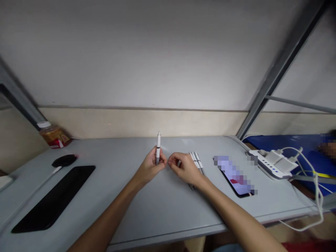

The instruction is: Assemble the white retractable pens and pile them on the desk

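Left hand (151,167) is clamped on a pen (158,148) and holds it upright over the middle of the grey table (157,213). The pen's lower end is hidden in the fist.

Right hand (185,168) sits just beside the pen, fingertips drawn together and almost meeting the left thumb. Cannot tell whether they pinch anything.

A bundle of like pens (197,161) lies behind and under the right hand, partly covered by it. Held or merely resting: unclear.

Further right are a phone (236,180) with its screen lit and a white power strip (270,163) with chargers plugged in. Far left are a black mouse (64,160), a long black pad (52,200) and a white-lidded jar (54,134) by the wall.

The pen has a white barrel, a grey lower section and a slim tip pointing up.

Both forearms enter from the near edge and converge. The right hand is low over the table.
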Available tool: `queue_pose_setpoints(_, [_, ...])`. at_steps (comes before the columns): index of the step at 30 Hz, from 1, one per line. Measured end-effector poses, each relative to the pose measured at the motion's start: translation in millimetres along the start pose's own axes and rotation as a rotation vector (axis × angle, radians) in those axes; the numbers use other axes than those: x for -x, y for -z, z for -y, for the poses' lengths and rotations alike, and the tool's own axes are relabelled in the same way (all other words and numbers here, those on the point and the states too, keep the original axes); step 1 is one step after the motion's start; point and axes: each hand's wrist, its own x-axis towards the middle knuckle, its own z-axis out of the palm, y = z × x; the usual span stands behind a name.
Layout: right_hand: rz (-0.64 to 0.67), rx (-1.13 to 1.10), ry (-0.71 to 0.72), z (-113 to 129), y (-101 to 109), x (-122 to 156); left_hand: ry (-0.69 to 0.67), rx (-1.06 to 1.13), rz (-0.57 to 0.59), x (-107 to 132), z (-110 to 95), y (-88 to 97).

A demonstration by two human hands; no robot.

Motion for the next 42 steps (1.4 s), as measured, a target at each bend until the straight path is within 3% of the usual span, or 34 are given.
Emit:
queue_pose_setpoints(17, [0.007, 0.028, 0.000, 1, 1, -1, 0.032, -0.007, -0.025, -2, -2, -0.8])
queue_pose_setpoints(32, [-0.029, -0.032, -0.005, 9, 1, 0, 0.064, 0.143, -0.022, -2, 0, -0.4])
queue_pose_setpoints(42, [-0.057, -0.036, 0.013, 10, 2, 1, 0.026, 0.020, -0.046, 0, -3, 0.3])
